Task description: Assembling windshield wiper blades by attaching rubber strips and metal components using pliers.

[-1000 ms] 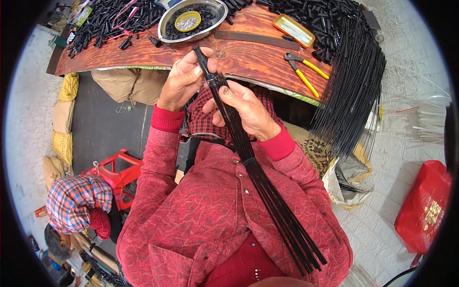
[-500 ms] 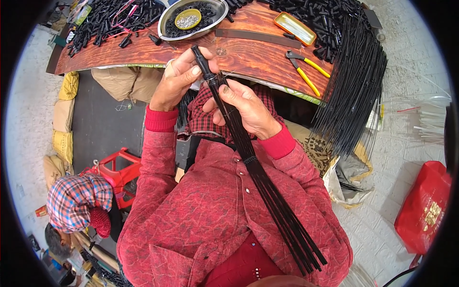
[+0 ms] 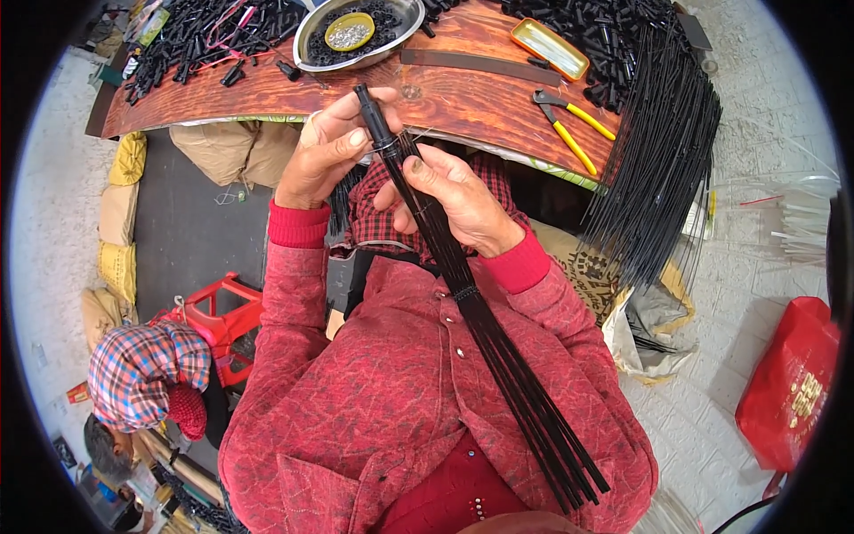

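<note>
Held slantwise before my chest is a folded black umbrella frame point(image 3: 507, 365): thin ribs gathered into a bundle, with a tubular black runner point(image 3: 374, 117) at its upper end. My left hand point(image 3: 326, 153) grips that runner between thumb and fingers. Just below it, my right hand point(image 3: 454, 198) pinches the upper ribs, its thumb lying along them. Fine rib tips and a thin wire stick out between the two hands. The lower ribs fan out slightly over my red jacket.
On the wooden table point(image 3: 471, 98) lie yellow-handled pliers point(image 3: 569, 129), a flat dark strip point(image 3: 480, 67), a metal basin point(image 3: 307, 49) of black rings, an orange-rimmed tray point(image 3: 551, 49) and heaped black parts. Black ribs point(image 3: 654, 169) overhang its right side. A person in plaid point(image 3: 147, 369) bends near a red stool point(image 3: 222, 320).
My left hand has shifted very slightly left, and the runner appears turned a little in its fingers. The right hand keeps its hold on the ribs.
</note>
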A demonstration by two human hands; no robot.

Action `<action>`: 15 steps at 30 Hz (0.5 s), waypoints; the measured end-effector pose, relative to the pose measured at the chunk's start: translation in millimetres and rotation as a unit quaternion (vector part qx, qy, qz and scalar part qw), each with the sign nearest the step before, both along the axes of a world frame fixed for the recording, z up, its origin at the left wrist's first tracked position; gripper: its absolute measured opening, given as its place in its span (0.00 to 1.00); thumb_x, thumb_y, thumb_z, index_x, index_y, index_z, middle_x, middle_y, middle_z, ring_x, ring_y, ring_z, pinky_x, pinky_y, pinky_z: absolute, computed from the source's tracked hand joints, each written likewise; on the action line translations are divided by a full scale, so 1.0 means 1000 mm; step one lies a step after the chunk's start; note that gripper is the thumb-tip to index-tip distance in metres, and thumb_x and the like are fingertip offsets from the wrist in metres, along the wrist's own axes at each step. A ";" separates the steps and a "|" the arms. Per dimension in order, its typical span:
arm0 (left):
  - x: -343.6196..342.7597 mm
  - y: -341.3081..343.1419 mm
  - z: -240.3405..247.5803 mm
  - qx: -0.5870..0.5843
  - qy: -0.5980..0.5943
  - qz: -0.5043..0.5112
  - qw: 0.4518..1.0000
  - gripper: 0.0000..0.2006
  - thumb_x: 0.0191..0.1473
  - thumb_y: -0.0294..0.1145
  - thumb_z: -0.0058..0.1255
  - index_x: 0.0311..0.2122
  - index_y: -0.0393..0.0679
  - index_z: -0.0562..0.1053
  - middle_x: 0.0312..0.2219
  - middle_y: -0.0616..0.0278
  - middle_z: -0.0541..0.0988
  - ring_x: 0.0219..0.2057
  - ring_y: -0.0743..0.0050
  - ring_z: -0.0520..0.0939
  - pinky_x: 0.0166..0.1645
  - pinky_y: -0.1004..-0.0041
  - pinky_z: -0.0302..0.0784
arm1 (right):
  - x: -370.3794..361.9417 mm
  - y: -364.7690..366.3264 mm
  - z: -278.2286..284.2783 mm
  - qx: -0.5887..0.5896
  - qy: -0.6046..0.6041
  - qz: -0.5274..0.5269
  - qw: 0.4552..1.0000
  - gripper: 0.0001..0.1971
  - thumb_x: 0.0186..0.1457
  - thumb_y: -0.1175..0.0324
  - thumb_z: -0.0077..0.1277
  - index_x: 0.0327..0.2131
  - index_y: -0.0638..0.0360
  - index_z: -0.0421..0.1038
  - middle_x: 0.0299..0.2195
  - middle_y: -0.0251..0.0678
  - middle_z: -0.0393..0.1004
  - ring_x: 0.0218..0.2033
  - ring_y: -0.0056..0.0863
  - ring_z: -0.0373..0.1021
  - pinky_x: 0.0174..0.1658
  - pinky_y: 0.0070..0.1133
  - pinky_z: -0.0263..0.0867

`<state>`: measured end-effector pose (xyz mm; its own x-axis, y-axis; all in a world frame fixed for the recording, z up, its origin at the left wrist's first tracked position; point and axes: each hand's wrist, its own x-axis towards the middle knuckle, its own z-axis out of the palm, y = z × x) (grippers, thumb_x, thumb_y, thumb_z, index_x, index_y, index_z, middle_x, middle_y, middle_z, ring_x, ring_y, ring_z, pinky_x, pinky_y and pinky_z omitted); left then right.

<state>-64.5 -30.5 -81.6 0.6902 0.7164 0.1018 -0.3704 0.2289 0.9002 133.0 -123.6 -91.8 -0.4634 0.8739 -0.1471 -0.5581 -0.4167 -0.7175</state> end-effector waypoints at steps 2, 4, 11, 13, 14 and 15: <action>0.001 -0.003 0.005 0.008 -0.012 -0.012 1.000 0.32 0.56 0.36 0.56 0.62 0.34 0.61 0.47 0.57 0.76 0.49 0.72 0.77 0.54 0.75 0.69 | 0.000 0.000 0.001 0.007 0.003 -0.005 1.000 0.21 0.66 0.54 0.45 0.51 0.61 0.64 0.35 0.42 0.78 0.25 0.21 0.76 0.28 0.15 0.73; 0.002 -0.008 0.010 0.016 0.001 0.016 1.000 0.42 0.47 0.36 0.65 0.64 0.34 0.58 0.48 0.56 0.74 0.46 0.70 0.78 0.53 0.73 0.72 | 0.000 0.000 0.001 0.008 -0.004 -0.005 1.000 0.21 0.66 0.53 0.45 0.51 0.61 0.64 0.35 0.42 0.78 0.25 0.21 0.76 0.28 0.15 0.73; 0.002 -0.019 0.024 0.026 0.086 0.056 0.994 0.38 0.46 0.19 0.62 0.64 0.36 0.60 0.47 0.55 0.76 0.49 0.71 0.77 0.57 0.72 0.70 | -0.002 0.000 -0.001 0.011 0.008 0.002 1.000 0.21 0.67 0.53 0.44 0.51 0.62 0.64 0.35 0.41 0.78 0.25 0.21 0.76 0.28 0.14 0.73; 0.002 -0.020 0.023 0.024 0.092 0.073 0.993 0.37 0.46 0.18 0.61 0.63 0.36 0.61 0.46 0.55 0.77 0.49 0.71 0.78 0.57 0.71 0.72 | -0.003 0.000 -0.001 0.012 0.011 0.002 1.000 0.21 0.67 0.53 0.44 0.51 0.62 0.64 0.35 0.42 0.78 0.26 0.21 0.76 0.28 0.14 0.73; 0.002 -0.020 0.022 0.024 0.092 0.073 0.993 0.37 0.46 0.18 0.61 0.63 0.36 0.61 0.46 0.55 0.77 0.49 0.71 0.78 0.57 0.71 0.72 | -0.003 0.000 -0.001 0.013 0.013 0.001 1.000 0.21 0.67 0.53 0.44 0.51 0.62 0.64 0.35 0.42 0.78 0.26 0.21 0.76 0.28 0.14 0.73; 0.002 -0.020 0.020 0.025 0.086 0.078 0.993 0.36 0.46 0.18 0.61 0.62 0.36 0.62 0.46 0.54 0.77 0.48 0.71 0.78 0.56 0.71 0.72 | -0.003 0.000 -0.001 0.013 0.014 0.001 1.000 0.21 0.67 0.53 0.44 0.51 0.62 0.64 0.35 0.42 0.78 0.26 0.21 0.76 0.28 0.14 0.73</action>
<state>-62.0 -50.8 -61.6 0.5820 0.8126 0.0307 -0.2383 0.1344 0.9619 130.0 -124.1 -92.3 -0.4688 0.8763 -0.1113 -0.5769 -0.3992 -0.7127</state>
